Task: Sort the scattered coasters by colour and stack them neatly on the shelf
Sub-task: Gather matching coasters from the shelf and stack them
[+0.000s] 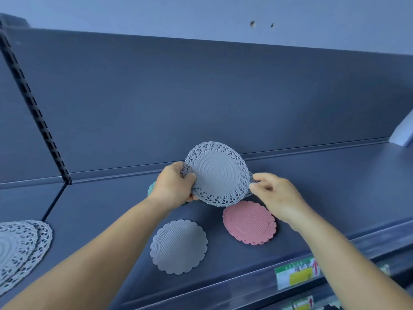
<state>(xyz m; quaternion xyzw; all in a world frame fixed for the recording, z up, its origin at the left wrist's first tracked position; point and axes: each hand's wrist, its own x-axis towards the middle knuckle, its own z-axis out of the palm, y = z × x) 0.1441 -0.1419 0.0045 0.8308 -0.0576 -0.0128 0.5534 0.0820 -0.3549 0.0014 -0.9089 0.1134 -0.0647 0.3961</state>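
I hold a grey lace-edged coaster [216,174] tilted up above the dark shelf [335,175]. My left hand [173,186] grips its left edge; my right hand [277,195] pinches its right edge. More lace shows behind it, so it may be more than one coaster. Below lie a grey scalloped coaster [178,246] and a stack of pink scalloped coasters [249,222]. A teal coaster [152,189] peeks out behind my left hand, mostly hidden. At the far left lies a pile of grey lace coasters [20,249].
The shelf's back panel [201,97] rises right behind the coasters. A slotted upright [33,104] divides the bays at the left. A price label [297,272] sits on the front rail. A pale object [404,130] shows at the right edge.
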